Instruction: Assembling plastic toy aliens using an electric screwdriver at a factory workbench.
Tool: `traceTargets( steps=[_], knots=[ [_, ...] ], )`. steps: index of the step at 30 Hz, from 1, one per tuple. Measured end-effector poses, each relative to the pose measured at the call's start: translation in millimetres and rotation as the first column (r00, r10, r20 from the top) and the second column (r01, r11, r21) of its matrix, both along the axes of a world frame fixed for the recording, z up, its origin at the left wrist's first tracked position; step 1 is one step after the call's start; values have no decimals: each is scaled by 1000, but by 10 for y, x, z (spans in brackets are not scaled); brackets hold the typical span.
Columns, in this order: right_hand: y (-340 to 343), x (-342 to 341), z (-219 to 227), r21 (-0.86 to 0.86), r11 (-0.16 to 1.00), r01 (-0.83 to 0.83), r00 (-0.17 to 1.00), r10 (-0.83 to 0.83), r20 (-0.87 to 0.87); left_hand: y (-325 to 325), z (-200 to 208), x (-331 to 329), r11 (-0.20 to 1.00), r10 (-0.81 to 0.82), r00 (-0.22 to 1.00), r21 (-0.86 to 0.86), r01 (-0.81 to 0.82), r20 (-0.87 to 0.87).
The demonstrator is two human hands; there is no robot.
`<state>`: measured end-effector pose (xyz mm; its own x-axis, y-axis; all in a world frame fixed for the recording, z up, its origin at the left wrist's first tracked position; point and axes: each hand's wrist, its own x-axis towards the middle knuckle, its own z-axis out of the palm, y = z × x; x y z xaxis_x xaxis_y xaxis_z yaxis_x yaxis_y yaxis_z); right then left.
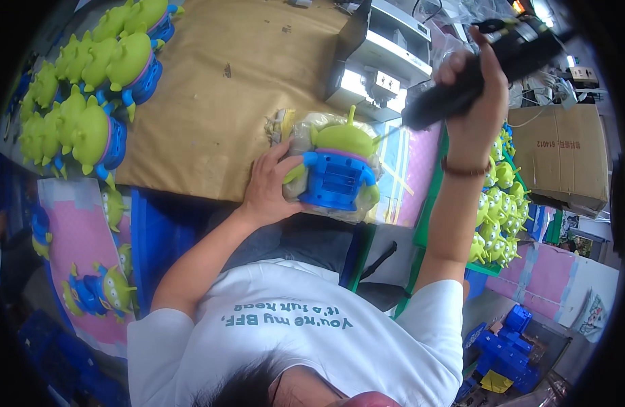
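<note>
Brown tabletop [238, 88] free btwn toy rows [129, 62] (L) & white unit [402, 30] (R), w/ held figure [331, 178] blocking nr R.

From my station I see the brown-covered counter [204, 102], carrying a plastic-wrapped pad [301, 141], alien figurines [82, 129] along its left.

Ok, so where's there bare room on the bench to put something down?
The widest bare patch is the brown cover, between the rows of green toys on its left, the pale machine on its right and your left hand nearer you, bar small dark marks. It's crowded around the blue-bodied toy you're holding and in the green tray packed with toy heads.
</note>
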<state>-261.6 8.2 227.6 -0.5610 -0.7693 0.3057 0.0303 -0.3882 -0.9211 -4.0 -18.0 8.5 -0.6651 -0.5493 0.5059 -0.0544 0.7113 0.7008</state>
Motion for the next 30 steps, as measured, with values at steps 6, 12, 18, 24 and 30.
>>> traceTargets(
  steps=[6,12,18,24,30],
  knots=[
    [563,798,-145,-63,968,-241,970,238,-52,12,-10,-12,1000,12,998,3,-12,-59],
    [634,989,-332,-39,919,-391,914,383,-133,5,-12,-2,1000,7,999,12,-6,-36],
    [680,929,-554,122,912,-391,788,400,-467,13,5,3,999,6,1000,-31,-7,-21],
    [625,1022,-590,-161,773,-614,788,587,-183,42,8,2,1000,24,999,-2,-24,-31],
    [669,1016,-640,-115,795,-595,800,573,-178,62,192,90,998,12,996,62,-18,84]
  ],
)
